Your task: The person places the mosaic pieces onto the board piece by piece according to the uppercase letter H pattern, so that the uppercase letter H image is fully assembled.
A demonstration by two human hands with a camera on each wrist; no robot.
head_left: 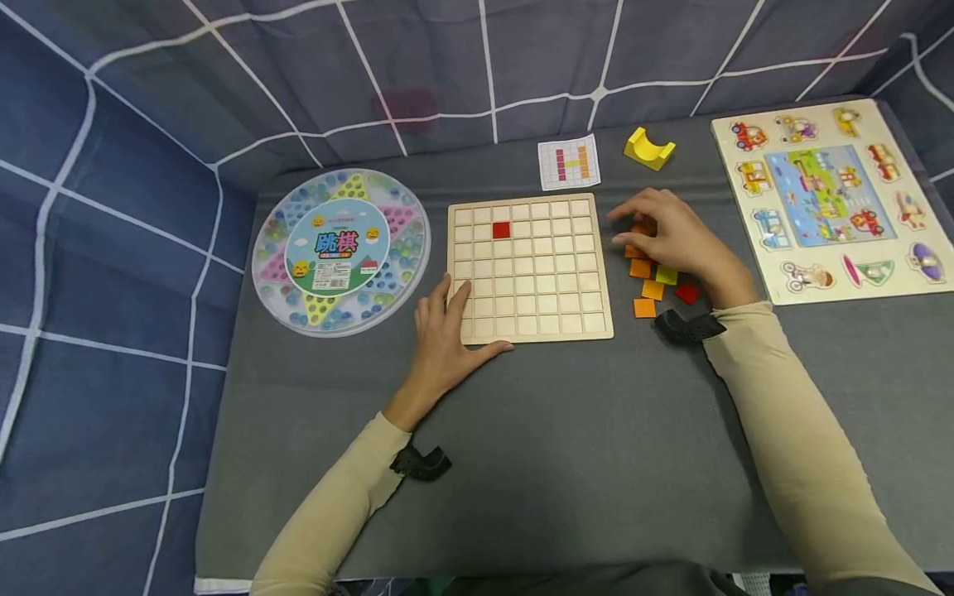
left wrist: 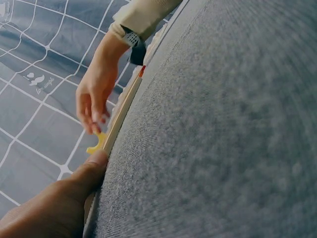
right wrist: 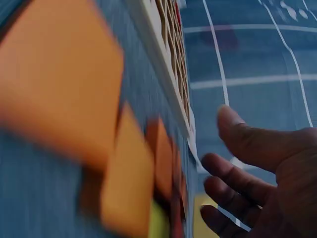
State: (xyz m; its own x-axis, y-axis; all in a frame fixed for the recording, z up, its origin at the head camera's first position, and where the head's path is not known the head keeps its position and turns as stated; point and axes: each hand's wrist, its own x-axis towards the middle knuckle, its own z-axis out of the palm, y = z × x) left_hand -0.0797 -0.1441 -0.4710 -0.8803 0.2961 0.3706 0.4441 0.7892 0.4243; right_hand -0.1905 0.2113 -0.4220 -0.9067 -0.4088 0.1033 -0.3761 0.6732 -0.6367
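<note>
A wooden grid board [head_left: 537, 283] lies in the middle of the table, with one red square tile [head_left: 501, 230] in a cell of its upper part. My left hand [head_left: 438, 343] rests at the board's near left corner, thumb along the front edge and fingers spread over the left side. To the right of the board, my right hand [head_left: 674, 232] hovers over a loose group of orange tiles [head_left: 644, 308]. Its thumb and fingers [right wrist: 247, 141] are apart, with nothing showing between them. A yellow tile [head_left: 667, 275] and a red tile [head_left: 687, 295] lie beside the orange ones.
Behind the board are a printed pattern card [head_left: 569, 164] and a yellow arched block [head_left: 649, 149]. A round Chinese checkers box [head_left: 339, 313] lies at left, a picture puzzle board [head_left: 820, 277] at right. Gridded dark blue cloth [head_left: 447, 74] hangs along the back and sides.
</note>
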